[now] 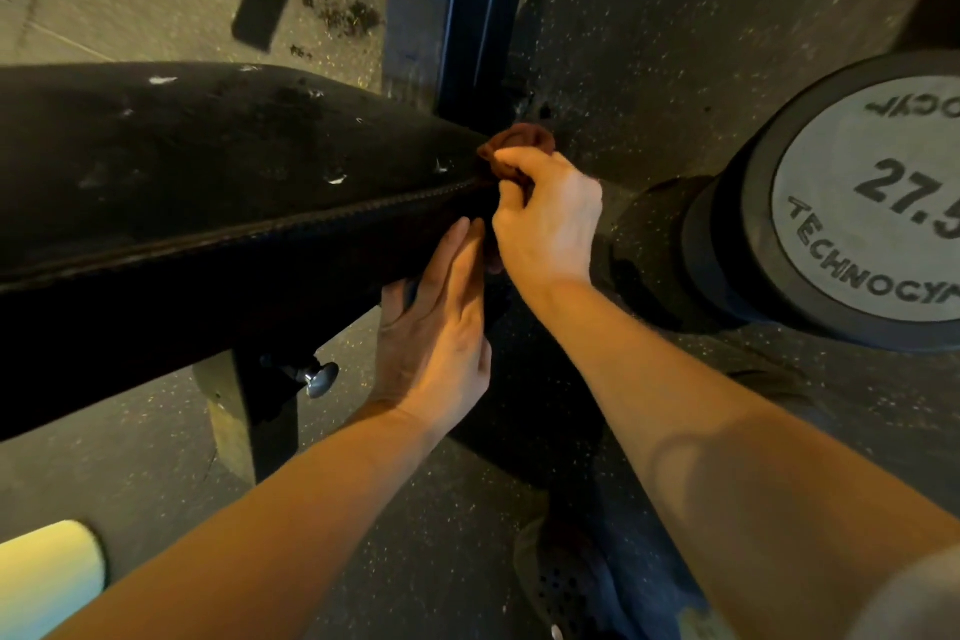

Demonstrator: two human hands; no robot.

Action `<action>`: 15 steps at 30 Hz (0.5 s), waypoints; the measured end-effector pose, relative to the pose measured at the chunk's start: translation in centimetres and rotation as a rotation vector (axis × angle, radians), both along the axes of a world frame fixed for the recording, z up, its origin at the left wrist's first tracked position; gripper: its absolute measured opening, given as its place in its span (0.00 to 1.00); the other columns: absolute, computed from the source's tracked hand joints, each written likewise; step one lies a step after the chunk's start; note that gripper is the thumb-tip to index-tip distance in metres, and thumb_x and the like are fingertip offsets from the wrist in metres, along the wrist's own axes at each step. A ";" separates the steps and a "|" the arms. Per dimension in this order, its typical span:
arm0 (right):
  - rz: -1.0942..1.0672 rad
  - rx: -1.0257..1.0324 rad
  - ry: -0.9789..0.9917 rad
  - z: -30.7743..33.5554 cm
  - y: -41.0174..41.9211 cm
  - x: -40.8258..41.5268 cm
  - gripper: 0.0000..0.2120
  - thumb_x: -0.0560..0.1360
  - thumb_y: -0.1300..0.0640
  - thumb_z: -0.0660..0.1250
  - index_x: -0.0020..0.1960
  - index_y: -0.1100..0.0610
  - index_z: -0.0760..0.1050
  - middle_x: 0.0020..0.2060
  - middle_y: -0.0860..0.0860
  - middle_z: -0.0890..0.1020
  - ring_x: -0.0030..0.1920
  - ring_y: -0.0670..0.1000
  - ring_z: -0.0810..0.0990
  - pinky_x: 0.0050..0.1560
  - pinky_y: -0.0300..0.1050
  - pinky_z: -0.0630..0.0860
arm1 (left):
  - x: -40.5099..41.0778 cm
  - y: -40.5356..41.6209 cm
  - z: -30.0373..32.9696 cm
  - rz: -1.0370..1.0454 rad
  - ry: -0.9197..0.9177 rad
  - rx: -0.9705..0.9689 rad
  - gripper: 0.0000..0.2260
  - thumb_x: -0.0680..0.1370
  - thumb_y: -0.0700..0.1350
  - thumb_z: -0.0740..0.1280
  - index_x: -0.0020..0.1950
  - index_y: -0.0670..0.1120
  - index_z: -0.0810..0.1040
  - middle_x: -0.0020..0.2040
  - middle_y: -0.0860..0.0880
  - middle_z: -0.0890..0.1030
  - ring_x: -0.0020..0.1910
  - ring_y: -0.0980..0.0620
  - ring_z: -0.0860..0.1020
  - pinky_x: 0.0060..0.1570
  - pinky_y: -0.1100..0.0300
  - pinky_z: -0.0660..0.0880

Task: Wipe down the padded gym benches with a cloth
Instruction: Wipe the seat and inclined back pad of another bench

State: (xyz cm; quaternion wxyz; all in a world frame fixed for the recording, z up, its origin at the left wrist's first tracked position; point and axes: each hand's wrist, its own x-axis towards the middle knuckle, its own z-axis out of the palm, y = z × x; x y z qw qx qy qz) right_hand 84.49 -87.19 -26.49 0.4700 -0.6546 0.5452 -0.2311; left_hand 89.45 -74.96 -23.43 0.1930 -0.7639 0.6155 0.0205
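Note:
A black padded bench [208, 161] runs from the left edge to the middle, with small white nicks in its top and a stitched seam along its side. At the pad's right end my right hand [550, 218] is closed on a bunched reddish-brown cloth [519, 143], pressing it against the tip of the pad. My left hand [441, 327] lies flat with fingers together against the dark side of the pad just below, holding nothing.
A large dumbbell [852, 203] marked 27.5 stands on the speckled rubber floor at the right. A dark blue steel frame post [467, 16] rises behind the bench end. A bench leg with a pull pin [319, 377] is below the pad. A pale cylinder [47, 577] sits bottom left.

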 end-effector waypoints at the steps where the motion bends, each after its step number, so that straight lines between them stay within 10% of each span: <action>1: 0.008 0.004 0.021 -0.3 -0.3 -0.1 0.15 0.76 0.65 0.64 0.60 0.54 0.80 0.56 0.52 0.81 0.57 0.50 0.79 0.58 0.34 0.69 | 0.0 0.0 -0.1 0.003 0.004 0.005 0.40 0.67 0.49 0.70 0.74 0.37 0.58 0.76 0.44 0.55 0.78 0.48 0.49 0.63 0.46 0.61; 12: -0.159 0.130 -0.249 0.9 2.0 -0.6 0.12 0.74 0.66 0.68 0.54 0.55 0.81 0.51 0.48 0.78 0.50 0.40 0.75 0.57 0.25 0.69 | 0.4 1.3 0.1 0.013 0.131 -0.134 0.36 0.69 0.46 0.68 0.75 0.37 0.62 0.76 0.45 0.55 0.76 0.46 0.53 0.64 0.45 0.62; 15: -0.323 0.306 -0.125 -0.9 -1.5 0.3 0.12 0.73 0.67 0.68 0.54 0.56 0.83 0.51 0.52 0.83 0.53 0.48 0.80 0.59 0.43 0.77 | 0.3 1.6 0.3 0.008 0.131 -0.116 0.38 0.68 0.45 0.69 0.75 0.35 0.60 0.76 0.45 0.56 0.76 0.46 0.54 0.62 0.42 0.68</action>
